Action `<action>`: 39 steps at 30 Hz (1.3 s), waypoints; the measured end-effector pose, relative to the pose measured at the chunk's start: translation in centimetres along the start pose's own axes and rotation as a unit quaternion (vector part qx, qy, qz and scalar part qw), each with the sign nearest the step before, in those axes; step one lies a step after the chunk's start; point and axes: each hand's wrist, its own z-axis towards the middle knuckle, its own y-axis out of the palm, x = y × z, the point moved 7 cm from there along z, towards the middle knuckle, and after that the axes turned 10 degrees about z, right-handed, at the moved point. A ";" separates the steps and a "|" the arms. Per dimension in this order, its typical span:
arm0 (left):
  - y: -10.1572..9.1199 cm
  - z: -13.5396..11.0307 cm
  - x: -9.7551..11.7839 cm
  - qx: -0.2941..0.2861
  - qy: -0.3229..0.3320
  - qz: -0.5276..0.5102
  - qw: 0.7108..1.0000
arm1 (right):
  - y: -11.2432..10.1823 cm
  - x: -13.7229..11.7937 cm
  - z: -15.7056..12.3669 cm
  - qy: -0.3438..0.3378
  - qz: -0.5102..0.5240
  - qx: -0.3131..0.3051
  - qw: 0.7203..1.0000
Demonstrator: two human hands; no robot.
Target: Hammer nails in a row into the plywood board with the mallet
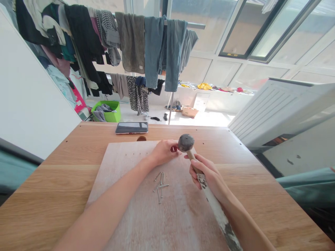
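Observation:
My right hand is wrapped round the pale, worn wooden handle of a hammer. Its dark round head sits at the far end of a whitish plywood board. My left hand rests on the board just left of the hammer head, fingers pinched together. What they pinch is too small to make out. Several loose nails lie in a small heap on the board between my forearms.
The board lies on a wooden table. A phone lies face up at the table's far edge. Beyond are a clothes rack with hanging laundry, a green basket and a white panel at the right.

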 end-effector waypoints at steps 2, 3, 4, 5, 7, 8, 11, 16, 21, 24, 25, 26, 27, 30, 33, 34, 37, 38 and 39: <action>-0.3 0.1 -0.1 -0.003 -0.017 0.001 1.000 | -0.1 -0.2 0.0 -0.013 0.004 -0.001 1.000; -0.7 0.0 -0.1 -0.008 -0.027 0.004 1.000 | -0.2 -0.3 0.0 -0.024 0.009 -0.001 1.000; -1.1 -0.1 0.0 -0.016 -0.033 0.013 0.999 | -0.2 -0.5 0.0 -0.034 0.016 0.001 0.999; -1.7 -0.3 0.5 -0.030 -0.030 0.030 0.999 | -0.4 -0.6 0.0 -0.043 0.024 0.005 0.999; -2.8 -1.3 2.3 -0.081 0.005 0.089 0.993 | -0.6 -0.7 0.0 -0.056 0.037 0.015 0.998; -3.0 -2.2 3.4 -0.125 0.032 0.123 0.984 | -0.8 -0.7 0.0 -0.060 0.041 0.019 0.997; -2.9 -5.6 6.2 -0.270 0.070 0.220 0.935 | -1.0 -0.6 0.2 -0.063 0.044 0.025 0.997; -2.0 -8.4 8.0 -0.295 0.065 0.319 0.898 | -0.9 -0.4 0.3 -0.065 0.052 0.025 0.996; -1.1 -8.8 8.6 -0.273 0.087 0.346 0.893 | -1.0 -0.1 0.5 -0.058 0.055 0.024 0.997; -1.0 -8.8 9.0 -0.272 0.119 0.349 0.889 | -1.1 0.1 0.5 -0.055 0.059 0.029 0.996; -1.1 -8.5 9.0 -0.270 0.129 0.339 0.892 | -1.1 0.1 0.5 -0.055 0.060 0.030 0.996; -1.3 -8.1 8.8 -0.265 0.138 0.317 0.900 | -1.1 0.1 0.6 -0.057 0.061 0.031 0.996; -1.5 -7.4 8.6 -0.255 0.144 0.280 0.914 | -1.1 0.1 0.6 -0.059 0.064 0.033 0.996; -2.6 -4.5 6.3 -0.192 0.113 0.099 0.970 | -1.0 0.2 0.7 -0.063 0.076 0.037 0.994; -3.6 -2.0 1.9 -0.068 -0.019 -0.049 0.996 | -0.8 0.5 0.8 -0.056 0.080 0.036 0.995; -3.6 -1.7 0.7 -0.032 -0.045 -0.071 0.996 | -0.7 0.6 0.8 -0.051 0.081 0.033 0.995; -3.5 -1.6 -0.9 0.023 -0.063 -0.090 0.994 | -0.4 0.7 0.7 -0.043 0.090 0.023 0.995; -3.5 -1.8 -1.0 0.030 -0.060 -0.089 0.994 | -0.3 0.7 0.7 -0.042 0.094 0.020 0.994; -3.5 -1.9 -1.0 0.033 -0.059 -0.088 0.994 | -0.2 0.6 0.6 -0.043 0.095 0.017 0.994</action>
